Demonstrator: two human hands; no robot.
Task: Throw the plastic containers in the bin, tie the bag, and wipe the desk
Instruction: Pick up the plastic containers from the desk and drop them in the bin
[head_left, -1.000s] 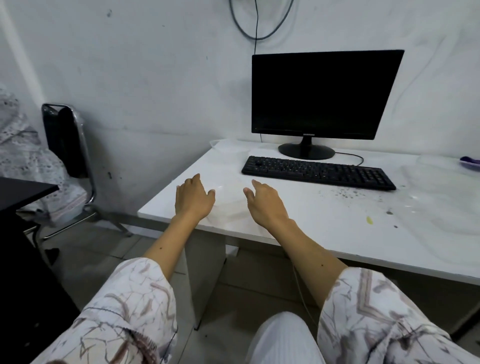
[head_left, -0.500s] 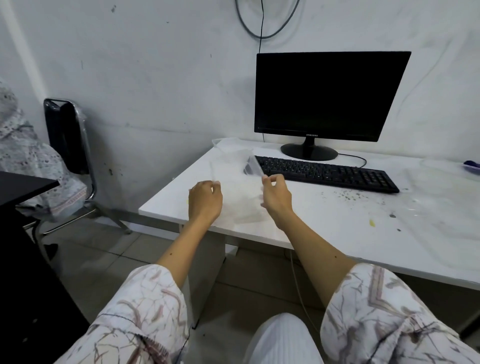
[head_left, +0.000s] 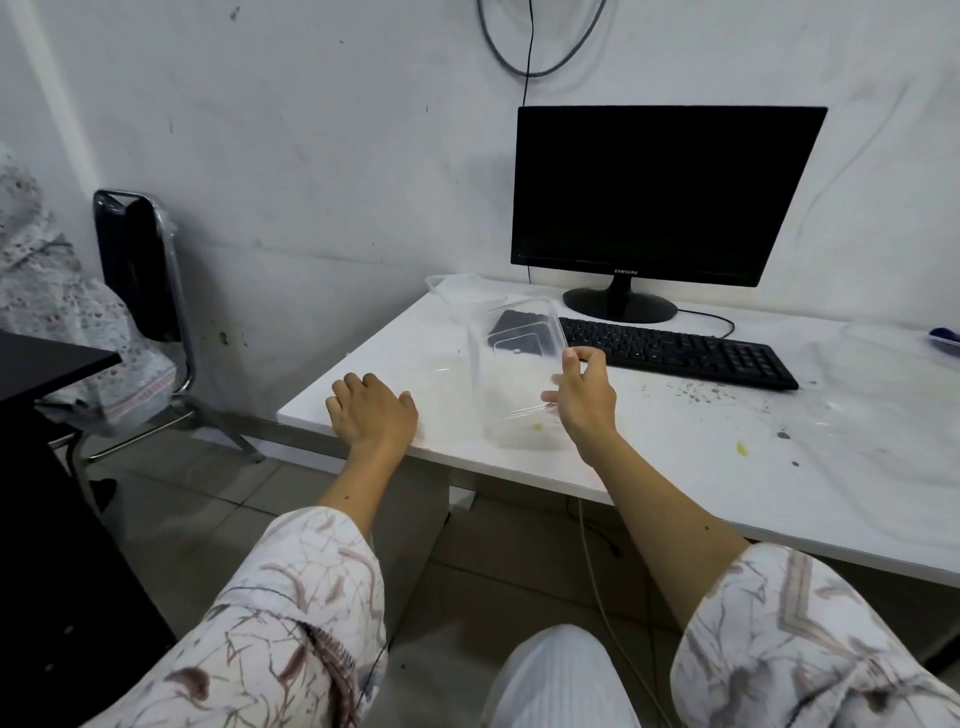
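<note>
A clear plastic container (head_left: 514, 364) stands tilted up on the white table (head_left: 675, 457), near its front left corner. The right hand (head_left: 584, 397), at the container's 3 o'clock, pinches its right rim between thumb and fingers (head_left: 579, 356). The left hand (head_left: 371, 415), at 9 o'clock, rests flat on the table edge, fingers relaxed and slightly spread. A black keyboard (head_left: 675, 351) lies at 2 o'clock, a dark monitor (head_left: 660, 197) behind it.
</note>
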